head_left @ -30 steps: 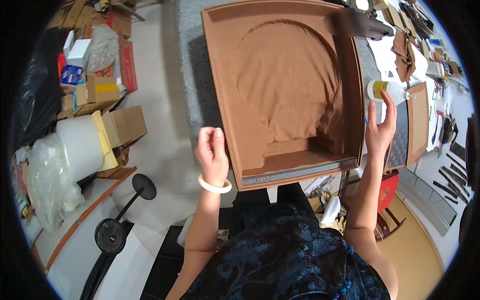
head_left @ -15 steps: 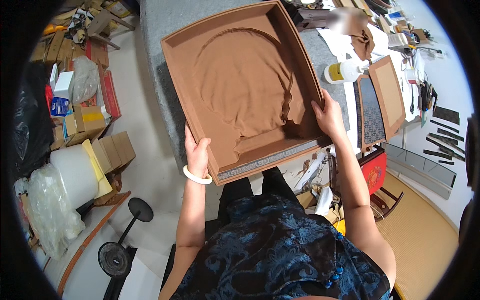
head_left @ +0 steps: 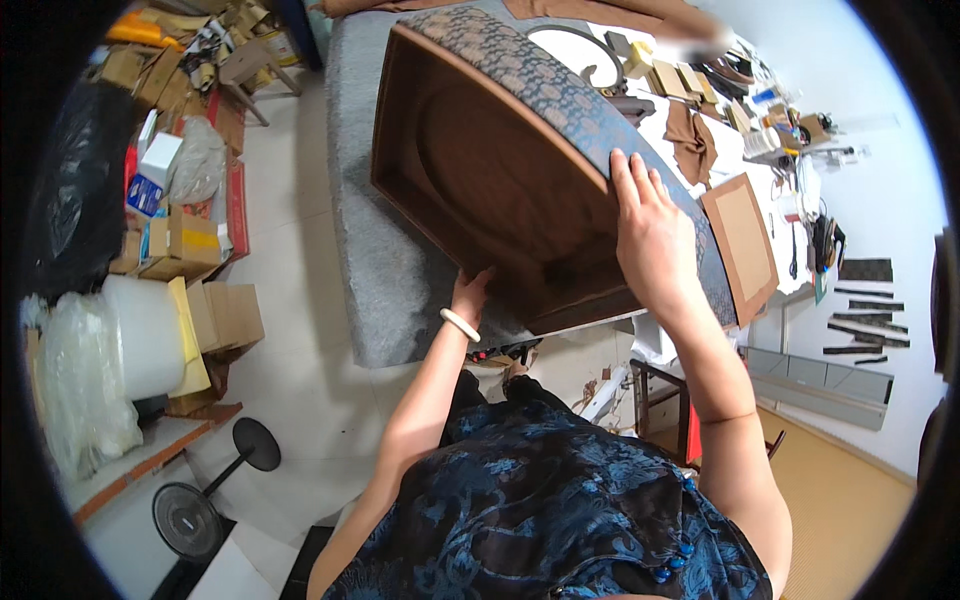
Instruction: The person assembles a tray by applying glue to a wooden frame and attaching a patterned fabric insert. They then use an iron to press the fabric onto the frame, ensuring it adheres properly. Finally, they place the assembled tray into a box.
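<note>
A large, shallow fabric-lined box [head_left: 500, 190] is tipped up on its side above the table. Its brown inside, with a rounded recess in the bottom, faces me in shadow. The uppermost outer wall [head_left: 530, 75] is covered in blue-grey floral cloth. My left hand [head_left: 471, 294], with a pale bangle at its wrist, grips the low near rim; its thumb shows and its other fingers are partly hidden. My right hand [head_left: 655, 235] clasps the right end, fingers laid over the patterned wall and thumb out of sight.
The grey-covered table [head_left: 375, 280] bears the work. To the right lie a brown framed panel [head_left: 745, 240], a brown cloth [head_left: 690, 140] and small blocks. A round black-rimmed piece [head_left: 575, 50] rests behind the box. Cardboard boxes [head_left: 225, 320] and a stand fan [head_left: 190, 520] occupy the left floor.
The box has swung from lying face up to standing on its side, bringing its patterned outer wall into view. My right hand has moved onto that wall; my left is lower on the rim.
</note>
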`<state>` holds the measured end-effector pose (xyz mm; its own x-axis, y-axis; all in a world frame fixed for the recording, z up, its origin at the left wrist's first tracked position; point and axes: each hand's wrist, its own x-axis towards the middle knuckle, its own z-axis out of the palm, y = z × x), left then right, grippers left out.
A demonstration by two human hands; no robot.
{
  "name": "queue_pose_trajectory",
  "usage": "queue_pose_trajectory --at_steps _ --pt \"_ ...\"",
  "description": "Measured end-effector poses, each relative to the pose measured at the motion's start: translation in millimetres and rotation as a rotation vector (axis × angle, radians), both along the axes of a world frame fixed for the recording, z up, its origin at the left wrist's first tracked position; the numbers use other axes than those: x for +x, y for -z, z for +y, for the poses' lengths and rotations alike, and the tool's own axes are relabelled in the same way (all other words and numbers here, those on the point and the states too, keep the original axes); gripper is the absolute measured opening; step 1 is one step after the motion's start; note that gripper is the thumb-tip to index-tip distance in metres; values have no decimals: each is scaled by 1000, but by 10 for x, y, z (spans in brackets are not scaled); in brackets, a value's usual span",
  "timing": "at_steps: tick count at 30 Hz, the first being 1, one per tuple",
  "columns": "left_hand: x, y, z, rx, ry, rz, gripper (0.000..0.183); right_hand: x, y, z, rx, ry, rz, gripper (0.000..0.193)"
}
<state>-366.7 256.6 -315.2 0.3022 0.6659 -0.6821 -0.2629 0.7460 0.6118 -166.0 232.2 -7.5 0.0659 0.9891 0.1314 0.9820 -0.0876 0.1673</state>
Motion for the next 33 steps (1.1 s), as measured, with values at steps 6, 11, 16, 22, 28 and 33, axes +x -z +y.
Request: queue_pose_trajectory --at_steps 6,11,16,22,28,33 --pt "-498 -97 33 234 -31 305 32 -622 61 -417 142 -134 51 60" --pt "-825 -1405 431 663 -361 269 23 -959 86 -675 149 -185 325 72" --pt "-1186 -1813 1098 1022 -558 264 17 -664 12 -965 323 -217 738 74" --pt "-1161 -1900 2014 811 -376 147 65 -64 1009 -1522 704 498 1530 62" --pt "-959 -2102 1708 642 -490 65 79 -272 1374 -1169 810 672 2131 82" --pt "-1128 -2145 952 676 -665 105 66 535 1265 -910 597 494 2257 77"
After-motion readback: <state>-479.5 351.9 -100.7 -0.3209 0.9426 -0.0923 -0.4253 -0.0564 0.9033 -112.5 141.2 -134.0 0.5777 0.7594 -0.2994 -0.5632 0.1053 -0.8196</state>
